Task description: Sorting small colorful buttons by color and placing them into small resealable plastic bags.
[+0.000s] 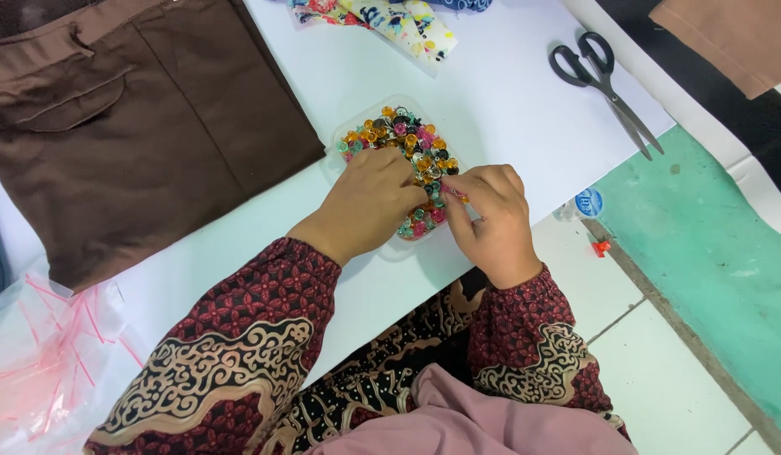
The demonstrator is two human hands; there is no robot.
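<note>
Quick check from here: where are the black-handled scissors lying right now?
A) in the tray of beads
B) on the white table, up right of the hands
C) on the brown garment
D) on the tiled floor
B: the scissors lie shut on the white table, up right of both hands, apart from the bead tray and the brown garment.

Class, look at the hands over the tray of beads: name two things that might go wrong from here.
1. The clear tray of small colourful beads sits near the table edge; a nudge from the left hand might spill them onto the floor.
2. The right hand pinches a tiny piece; it may slip.
</note>
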